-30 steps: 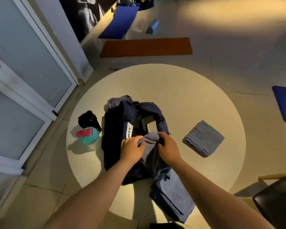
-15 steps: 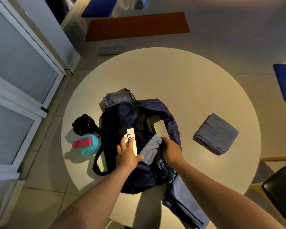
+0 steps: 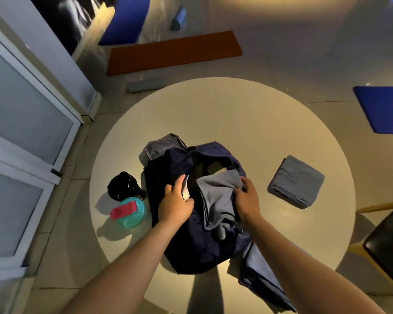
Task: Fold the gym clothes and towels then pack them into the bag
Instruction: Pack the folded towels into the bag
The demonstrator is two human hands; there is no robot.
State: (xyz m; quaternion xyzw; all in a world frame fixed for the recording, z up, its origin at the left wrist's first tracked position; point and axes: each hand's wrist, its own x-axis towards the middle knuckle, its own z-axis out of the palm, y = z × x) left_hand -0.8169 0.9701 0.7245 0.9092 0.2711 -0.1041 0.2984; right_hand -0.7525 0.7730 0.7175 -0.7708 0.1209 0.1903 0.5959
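My left grip is closed on the bag. Its fingers curl over the nine o'clock lip of the mouth, right by the white label, and hold that edge back. My right grip is closed too, fingers and thumb pinching a grey garment at its three o'clock edge. The garment lies across the open mouth. Its far part is over the dark inside, and its near part spills crumpled down the bag's front toward six o'clock.

The bag is navy and soft. It is slumped mouth up on the round worktop, toward seven o'clock of the worktop's middle.

At three o'clock from the bag, apart from it, a folded towel lies flat. At the bag's eleven o'clock a grey cloth pokes out from beneath it. At five o'clock a blue-grey garment touches the bag and hangs over the worktop's near edge.

At nine o'clock, just beside the bag, stands a teal bottle with a red lid. A black object touches the bottle on its far side; I cannot tell what it is.

On the floor beyond, an orange mat lies at twelve o'clock and a blue mat at two. A chair stands at four.
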